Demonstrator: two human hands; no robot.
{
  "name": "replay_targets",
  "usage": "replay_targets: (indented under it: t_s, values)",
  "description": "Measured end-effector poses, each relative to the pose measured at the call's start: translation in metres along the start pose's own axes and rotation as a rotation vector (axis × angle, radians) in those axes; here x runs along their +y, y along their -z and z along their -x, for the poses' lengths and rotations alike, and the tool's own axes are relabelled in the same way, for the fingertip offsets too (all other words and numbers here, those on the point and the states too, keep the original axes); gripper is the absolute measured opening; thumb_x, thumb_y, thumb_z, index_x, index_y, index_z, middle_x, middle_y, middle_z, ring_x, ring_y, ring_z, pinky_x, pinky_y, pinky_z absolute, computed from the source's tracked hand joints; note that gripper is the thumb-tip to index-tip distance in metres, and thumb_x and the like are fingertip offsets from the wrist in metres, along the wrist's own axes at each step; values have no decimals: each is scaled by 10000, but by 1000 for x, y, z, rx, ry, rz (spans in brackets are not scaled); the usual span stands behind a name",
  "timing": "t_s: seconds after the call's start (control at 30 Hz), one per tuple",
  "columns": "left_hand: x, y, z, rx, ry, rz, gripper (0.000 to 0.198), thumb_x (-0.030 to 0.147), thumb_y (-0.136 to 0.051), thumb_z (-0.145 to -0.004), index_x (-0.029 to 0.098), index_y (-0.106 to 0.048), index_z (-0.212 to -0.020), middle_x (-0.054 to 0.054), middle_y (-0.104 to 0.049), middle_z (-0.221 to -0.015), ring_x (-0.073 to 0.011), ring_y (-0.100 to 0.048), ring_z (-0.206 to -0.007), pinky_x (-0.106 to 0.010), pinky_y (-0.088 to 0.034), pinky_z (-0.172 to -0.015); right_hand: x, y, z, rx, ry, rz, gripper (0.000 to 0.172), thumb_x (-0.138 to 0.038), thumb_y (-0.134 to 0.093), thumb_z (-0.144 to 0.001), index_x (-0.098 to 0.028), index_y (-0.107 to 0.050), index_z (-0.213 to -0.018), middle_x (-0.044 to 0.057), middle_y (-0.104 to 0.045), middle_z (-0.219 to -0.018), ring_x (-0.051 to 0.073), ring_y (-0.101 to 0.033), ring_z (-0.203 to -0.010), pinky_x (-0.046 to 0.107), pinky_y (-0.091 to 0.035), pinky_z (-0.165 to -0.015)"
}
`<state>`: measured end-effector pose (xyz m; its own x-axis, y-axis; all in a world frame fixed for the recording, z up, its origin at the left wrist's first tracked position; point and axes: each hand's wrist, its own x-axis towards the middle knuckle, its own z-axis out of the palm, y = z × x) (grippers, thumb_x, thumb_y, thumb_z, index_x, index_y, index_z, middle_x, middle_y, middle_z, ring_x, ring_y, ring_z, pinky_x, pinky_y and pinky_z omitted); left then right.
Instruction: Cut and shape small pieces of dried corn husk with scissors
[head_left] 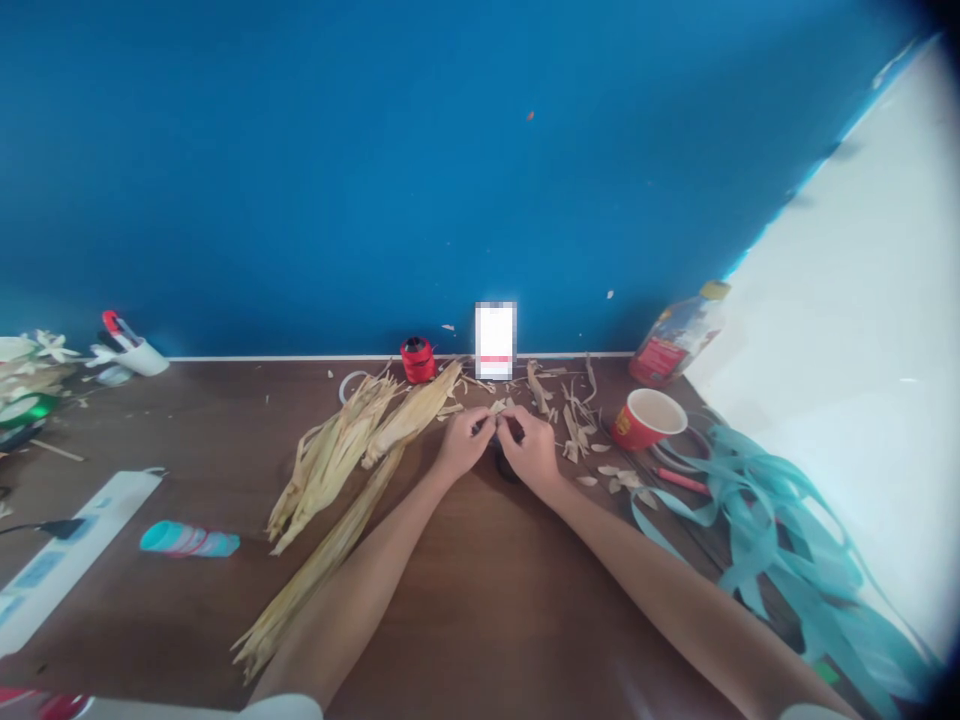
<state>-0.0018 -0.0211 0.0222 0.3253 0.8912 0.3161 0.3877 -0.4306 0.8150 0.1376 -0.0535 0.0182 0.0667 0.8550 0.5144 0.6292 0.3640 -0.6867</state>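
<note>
Near the back of the brown table, my left hand (466, 442) and my right hand (529, 445) meet fingertip to fingertip, both closed in a pinch. Whatever is between the fingers is too small to make out. A dark round object (510, 468) shows partly under my right hand, mostly hidden by it. Bundles of dried corn husk (341, 455) lie to the left of my left hand, and a long strip of husk (322, 565) runs beside my left forearm. Torn husk scraps (574, 420) are scattered right of my right hand.
Along the back stand a red thread spool (418, 360), a blurred-out white upright panel (496, 340) and a leaning bottle (675, 335). At right are a red paper cup (649, 418) and tangled teal ribbon (780, 530). A power strip (75, 550) and blue roll (190, 540) lie left.
</note>
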Motion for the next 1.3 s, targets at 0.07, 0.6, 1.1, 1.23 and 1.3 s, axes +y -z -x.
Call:
replay_targets:
  t_s: [0.07,0.6,1.1,1.23,1.3]
  values:
    - [0,0,0,-1,3,14,250,261,-443,-889,158,-615,-739,-19,-637,-730,-138,-555,-687,-248,-419,-649,1,0,0,-6,-3,-8,209,-306,-457,-885,-206,-636,-840,12,-654,-733,154,-586,-648,251,-429,-644]
    - [4,2,1,7,-14,-30,257,263,-408,-905,167,-560,-721,-8,-583,-704,-127,-516,-667,-240,-391,-648,-1,2,-3,-50,-18,-43,198,-300,-455,-893,-209,-630,-908,19,-682,-801,163,-616,-687,258,-442,-672]
    - [8,3,1,-36,-12,52,235,308,-446,-903,163,-606,-810,-19,-630,-767,-135,-555,-706,-243,-424,-677,3,0,0,28,-109,27,162,-322,-472,-882,-212,-591,-867,-11,-631,-680,152,-580,-595,252,-414,-616]
    - [10,4,2,-3,-13,42,253,336,-455,-903,162,-597,-785,-10,-619,-742,-125,-543,-683,-236,-416,-659,3,0,0,83,-114,30,176,-328,-468,-885,-207,-595,-891,4,-651,-716,162,-596,-635,263,-427,-645]
    - [10,4,2,15,-1,34,255,348,-467,-896,162,-598,-783,-8,-622,-740,-124,-541,-678,-233,-416,-656,3,0,0,86,-117,35,182,-333,-468,-882,-206,-598,-893,6,-653,-713,164,-597,-632,265,-428,-640]
